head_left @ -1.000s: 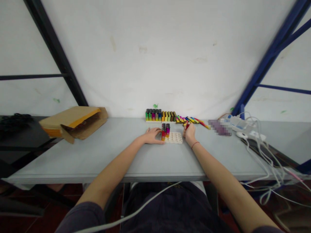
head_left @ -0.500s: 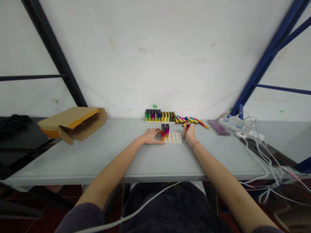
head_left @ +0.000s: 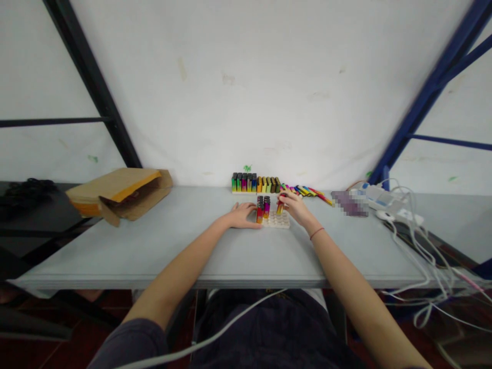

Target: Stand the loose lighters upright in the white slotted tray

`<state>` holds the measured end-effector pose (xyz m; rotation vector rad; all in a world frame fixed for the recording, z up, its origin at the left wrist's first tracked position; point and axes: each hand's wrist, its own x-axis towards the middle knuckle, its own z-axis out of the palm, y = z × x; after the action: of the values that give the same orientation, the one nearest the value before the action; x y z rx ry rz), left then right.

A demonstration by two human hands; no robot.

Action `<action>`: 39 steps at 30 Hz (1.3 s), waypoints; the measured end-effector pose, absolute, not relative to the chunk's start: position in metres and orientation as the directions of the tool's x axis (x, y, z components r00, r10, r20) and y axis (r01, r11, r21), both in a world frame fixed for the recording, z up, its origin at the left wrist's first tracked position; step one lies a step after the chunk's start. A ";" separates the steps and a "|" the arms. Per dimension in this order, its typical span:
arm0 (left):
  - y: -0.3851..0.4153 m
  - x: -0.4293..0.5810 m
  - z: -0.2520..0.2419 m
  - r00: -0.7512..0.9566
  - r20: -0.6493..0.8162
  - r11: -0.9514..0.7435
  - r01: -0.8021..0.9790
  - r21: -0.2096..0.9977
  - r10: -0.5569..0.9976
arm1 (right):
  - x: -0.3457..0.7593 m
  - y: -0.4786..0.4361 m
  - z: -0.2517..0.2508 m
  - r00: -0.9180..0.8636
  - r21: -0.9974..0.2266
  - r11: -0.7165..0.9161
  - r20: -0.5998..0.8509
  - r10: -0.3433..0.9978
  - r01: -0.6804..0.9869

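Observation:
A white tray with rows of holes [head_left: 283,224] lies on the table. Red-and-orange lighters [head_left: 260,211] and purple lighters [head_left: 266,207] stand upright in its left part. My left hand [head_left: 242,215] grips the tray's left end, thumb at the front and fingers behind, beside those lighters. Over the tray's middle, my right hand [head_left: 292,204] holds a red-and-yellow lighter [head_left: 280,206] upright between thumb and fingers. Whether its lower end touches the tray, I cannot tell.
By the wall stand filled rows of green-to-purple lighters [head_left: 244,183] and yellow lighters [head_left: 268,185]. Loose lighters [head_left: 307,191] lie to their right. An open cardboard box [head_left: 115,189] sits at left. A power strip [head_left: 374,195] and white cables [head_left: 418,246] occupy the right.
My right hand has moved left from beside the tray to above it, turning the lighter it holds upright. My left hand stays at the tray's left end. The view has shifted slightly.

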<state>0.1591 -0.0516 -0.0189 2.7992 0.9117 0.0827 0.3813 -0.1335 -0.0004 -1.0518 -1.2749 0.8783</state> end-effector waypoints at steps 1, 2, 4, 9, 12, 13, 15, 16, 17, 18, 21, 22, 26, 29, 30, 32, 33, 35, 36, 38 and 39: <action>-0.052 0.159 -0.019 0.810 -0.006 -0.793 0.575 0.202 0.586 | 0.382 -0.136 0.001 0.093 -0.944 0.311 0.321 0.943 0.108; -0.052 0.159 -0.019 0.811 -0.003 -0.794 0.574 0.201 0.585 | 0.383 -0.138 0.002 0.076 -0.936 0.313 0.328 0.942 0.161; -0.052 0.159 -0.019 0.813 0.003 -0.798 0.570 0.198 0.582 | 0.383 -0.141 0.003 0.050 -0.922 0.319 0.338 0.940 0.219; -0.052 0.158 -0.018 0.824 0.021 -0.810 0.552 0.196 0.566 | 0.377 -0.143 0.003 -0.029 -0.912 0.326 0.330 0.944 0.250; -0.052 0.159 -0.019 0.825 0.024 -0.812 0.551 0.193 0.565 | 0.373 -0.142 0.001 -0.062 -0.899 0.316 0.312 0.948 0.303; -0.052 0.159 -0.019 0.824 0.021 -0.811 0.553 0.190 0.566 | 0.372 -0.141 0.001 -0.056 -0.893 0.313 0.312 0.948 0.323; -0.052 0.159 -0.018 0.821 0.012 -0.808 0.558 0.187 0.570 | 0.370 -0.141 0.000 -0.028 -0.883 0.306 0.317 0.948 0.357; -0.052 0.159 -0.018 0.820 0.007 -0.807 0.560 0.188 0.572 | 0.368 -0.141 0.000 -0.018 -0.877 0.308 0.325 0.946 0.369; -0.052 0.159 -0.018 0.820 0.003 -0.806 0.561 0.190 0.572 | 0.367 -0.141 -0.001 -0.013 -0.869 0.316 0.337 0.941 0.381; -0.052 0.159 -0.018 0.821 0.002 -0.806 0.560 0.192 0.571 | 0.366 -0.141 -0.001 -0.015 -0.859 0.330 0.353 0.936 0.392; -0.052 0.158 -0.018 0.826 0.009 -0.809 0.551 0.202 0.564 | 0.364 -0.141 -0.001 -0.034 -0.819 0.385 0.411 0.911 0.426; -0.052 0.158 -0.018 0.827 0.012 -0.811 0.548 0.205 0.562 | 0.364 -0.141 -0.002 -0.034 -0.807 0.399 0.428 0.903 0.434; -0.051 0.158 -0.019 0.829 0.014 -0.813 0.545 0.205 0.559 | 0.365 -0.140 -0.003 -0.062 -0.776 0.439 0.464 0.884 0.452; -0.050 0.158 -0.020 0.824 0.009 -0.809 0.554 0.197 0.566 | 0.366 -0.139 -0.003 -0.094 -0.743 0.460 0.478 0.873 0.486; -0.050 0.158 -0.020 0.822 0.006 -0.807 0.557 0.194 0.569 | 0.367 -0.139 -0.003 -0.101 -0.728 0.471 0.490 0.866 0.499; -0.051 0.159 -0.020 0.820 0.000 -0.805 0.561 0.194 0.572 | 0.368 -0.138 -0.003 -0.116 -0.693 0.495 0.518 0.847 0.525; -0.051 0.159 -0.020 0.820 -0.001 -0.804 0.562 0.195 0.573 | 0.369 -0.137 -0.003 -0.123 -0.676 0.503 0.527 0.841 0.539; -0.051 0.159 -0.019 0.819 -0.001 -0.803 0.562 0.199 0.574 | 0.370 -0.137 -0.003 -0.133 -0.643 0.508 0.538 0.832 0.573; -0.051 0.159 -0.019 0.818 0.000 -0.802 0.563 0.200 0.575 | 0.370 -0.137 -0.003 -0.136 -0.622 0.508 0.545 0.827 0.596; -0.051 0.159 -0.019 0.818 0.001 -0.802 0.563 0.200 0.575 | 0.368 -0.138 -0.003 -0.136 -0.575 0.504 0.563 0.815 0.644; -0.051 0.158 -0.020 0.820 0.002 -0.804 0.561 0.198 0.573 | 0.366 -0.139 -0.003 -0.140 -0.553 0.503 0.570 0.810 0.664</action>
<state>0.1585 -0.0511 -0.0196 2.8146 0.8856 0.0916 0.3663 -0.1395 -0.0027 -1.2231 -1.8679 0.2088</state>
